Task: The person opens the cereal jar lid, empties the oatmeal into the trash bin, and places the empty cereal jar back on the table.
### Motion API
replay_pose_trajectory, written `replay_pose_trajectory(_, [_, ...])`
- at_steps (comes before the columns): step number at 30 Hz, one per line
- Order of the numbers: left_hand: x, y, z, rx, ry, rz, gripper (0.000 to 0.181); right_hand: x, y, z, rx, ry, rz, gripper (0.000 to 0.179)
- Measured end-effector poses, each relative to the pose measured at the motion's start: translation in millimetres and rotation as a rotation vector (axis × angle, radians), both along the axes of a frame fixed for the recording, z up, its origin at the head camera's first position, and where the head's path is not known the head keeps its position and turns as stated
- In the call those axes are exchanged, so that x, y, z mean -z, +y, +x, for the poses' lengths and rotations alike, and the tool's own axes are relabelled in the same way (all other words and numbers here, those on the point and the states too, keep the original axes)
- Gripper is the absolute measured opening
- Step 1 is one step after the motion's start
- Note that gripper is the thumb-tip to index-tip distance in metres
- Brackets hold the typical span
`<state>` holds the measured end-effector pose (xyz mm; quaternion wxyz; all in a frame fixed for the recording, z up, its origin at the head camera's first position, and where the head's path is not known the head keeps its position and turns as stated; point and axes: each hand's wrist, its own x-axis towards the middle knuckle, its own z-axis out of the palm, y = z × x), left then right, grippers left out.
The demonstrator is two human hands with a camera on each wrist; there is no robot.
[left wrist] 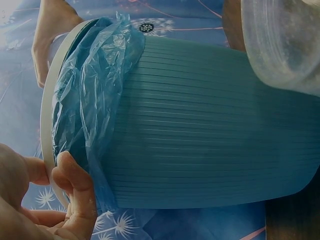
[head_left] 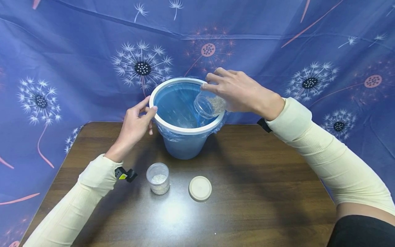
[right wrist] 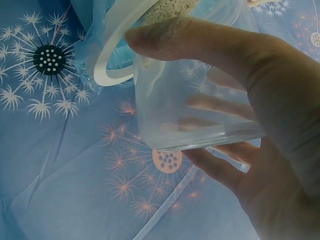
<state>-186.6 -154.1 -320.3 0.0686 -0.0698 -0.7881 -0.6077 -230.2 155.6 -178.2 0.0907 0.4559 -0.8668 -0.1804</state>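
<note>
A blue ribbed trash bin point(head_left: 185, 145) with a white rim point(head_left: 182, 130) and a blue plastic bag point(left wrist: 95, 90) folded over its edge stands on the table. My left hand point(head_left: 135, 121) pinches the rim at its left side, thumb on top. In my right hand point(head_left: 239, 89) is a clear plastic jar point(right wrist: 170, 110), tilted with its mouth over the bin's right side. Pale grainy material point(right wrist: 172, 11) lies toward the jar's mouth. A second clear jar point(head_left: 158, 178), part full of whitish grains, stands upright in front of the bin, with a round cream lid point(head_left: 200, 188) beside it.
The dark wooden table point(head_left: 253, 192) reaches back to a blue cloth backdrop point(head_left: 247, 20) with dandelion prints, close behind the bin. Shadows of the arms fall across the tabletop.
</note>
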Motion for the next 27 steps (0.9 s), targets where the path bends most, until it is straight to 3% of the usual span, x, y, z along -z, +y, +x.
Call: replay_pose_trajectory(27, [-3.1, 0.4, 0.4, 0.000, -0.015, 0.015, 0.062, -0.7, -6.5, 0.2, -0.011, 0.004, 0.040, 0.069])
